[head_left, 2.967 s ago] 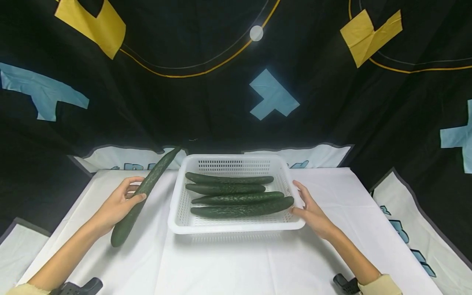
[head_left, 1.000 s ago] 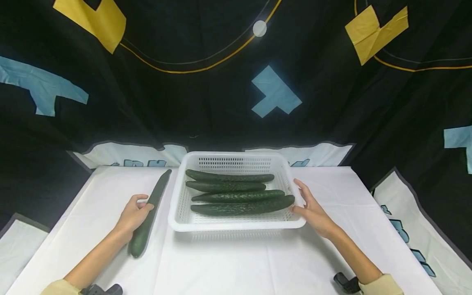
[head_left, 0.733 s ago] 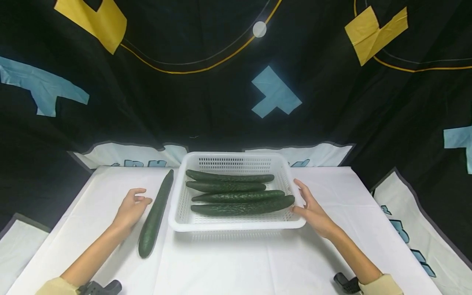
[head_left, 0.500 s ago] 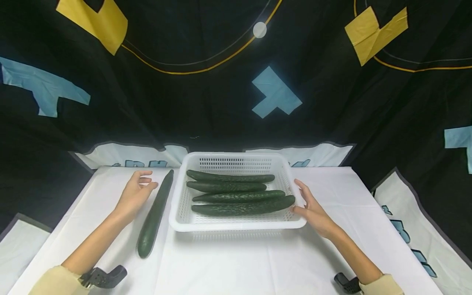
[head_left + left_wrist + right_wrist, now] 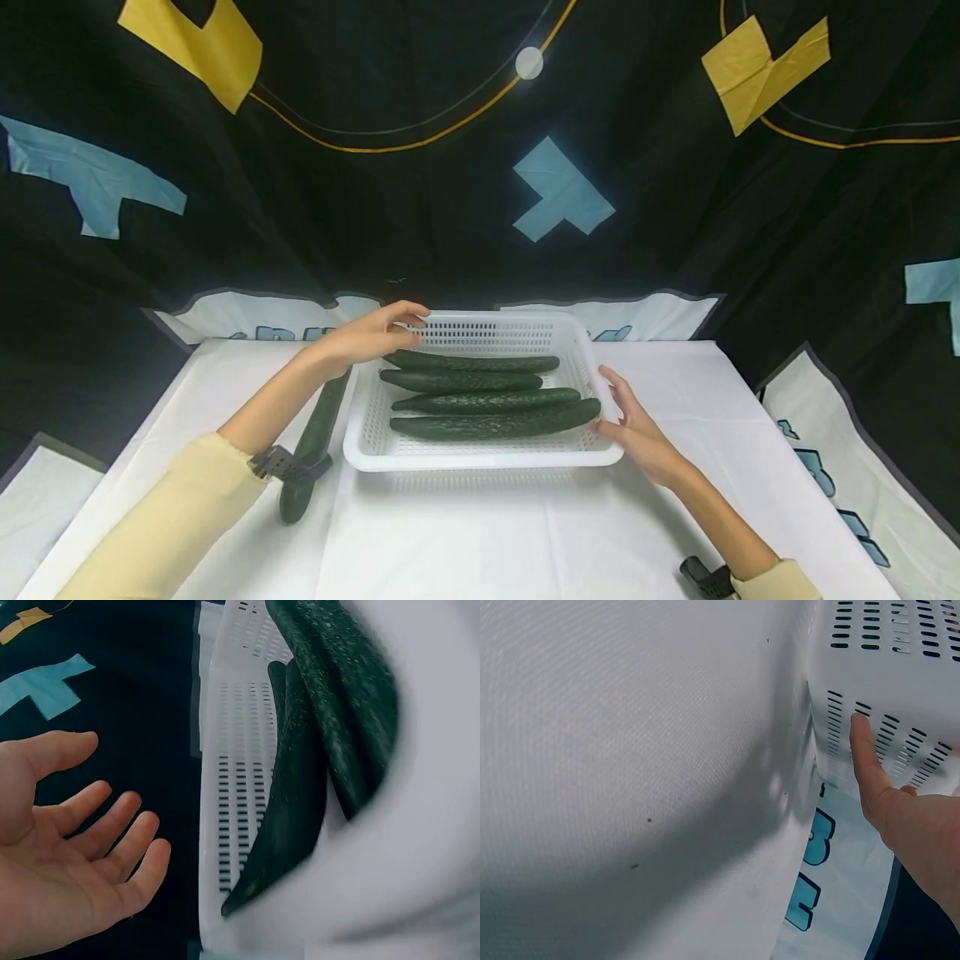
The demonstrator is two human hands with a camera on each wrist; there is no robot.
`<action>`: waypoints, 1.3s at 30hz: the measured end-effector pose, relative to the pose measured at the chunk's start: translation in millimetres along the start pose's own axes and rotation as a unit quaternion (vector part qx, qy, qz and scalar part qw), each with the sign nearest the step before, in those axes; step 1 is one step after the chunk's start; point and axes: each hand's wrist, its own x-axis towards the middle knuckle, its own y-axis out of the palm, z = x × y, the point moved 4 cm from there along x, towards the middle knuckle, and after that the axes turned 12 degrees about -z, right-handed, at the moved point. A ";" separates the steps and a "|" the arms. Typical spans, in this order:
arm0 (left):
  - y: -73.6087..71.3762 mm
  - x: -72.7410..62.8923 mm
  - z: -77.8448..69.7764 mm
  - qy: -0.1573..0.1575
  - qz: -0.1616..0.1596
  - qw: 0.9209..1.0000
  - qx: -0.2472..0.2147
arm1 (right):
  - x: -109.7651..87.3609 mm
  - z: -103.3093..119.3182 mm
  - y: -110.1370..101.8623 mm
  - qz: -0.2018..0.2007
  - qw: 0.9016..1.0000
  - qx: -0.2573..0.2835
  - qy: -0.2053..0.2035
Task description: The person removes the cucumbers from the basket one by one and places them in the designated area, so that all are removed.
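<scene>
Several dark green cucumbers (image 5: pixel 480 363) lie side by side in a white plastic basket (image 5: pixel 480 461) on the table. My left hand (image 5: pixel 375 333) reaches over the basket's far left corner in the head view. In the left wrist view that hand (image 5: pixel 82 847) has loosely bent, spread fingers and holds nothing, with the basket wall (image 5: pixel 232 780) beside it. Another cucumber (image 5: pixel 324 421) lies on the table left of the basket, partly hidden by my left forearm. My right hand (image 5: pixel 637 433) rests against the basket's right side; one straight digit touches the slotted wall (image 5: pixel 900 675) in the right wrist view.
A white cloth (image 5: pixel 465 542) covers the table. Behind it hangs a black curtain (image 5: pixel 420 225) with yellow and blue patches. Dark wrist devices (image 5: pixel 288 464) sit at both sleeves, the left one above the loose cucumber.
My left hand lowered the loose cucumber onto the table beside the basket and let it go. It then moved right and away from me, over the basket's far left corner. My right hand stayed still.
</scene>
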 end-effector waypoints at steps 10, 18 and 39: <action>34.9 52.2 -5.6 -0.021 0.092 0.995 0.033 | 0.0 -0.3 -0.1 -0.001 1.000 -0.008 -0.002; 53.5 81.3 7.6 -0.037 0.124 0.991 0.037 | 0.4 -0.9 -0.2 -0.003 1.000 -0.004 0.002; 99.0 105.2 30.0 0.015 0.184 0.962 0.202 | 2.9 -4.9 -0.1 -0.008 1.000 -0.009 0.006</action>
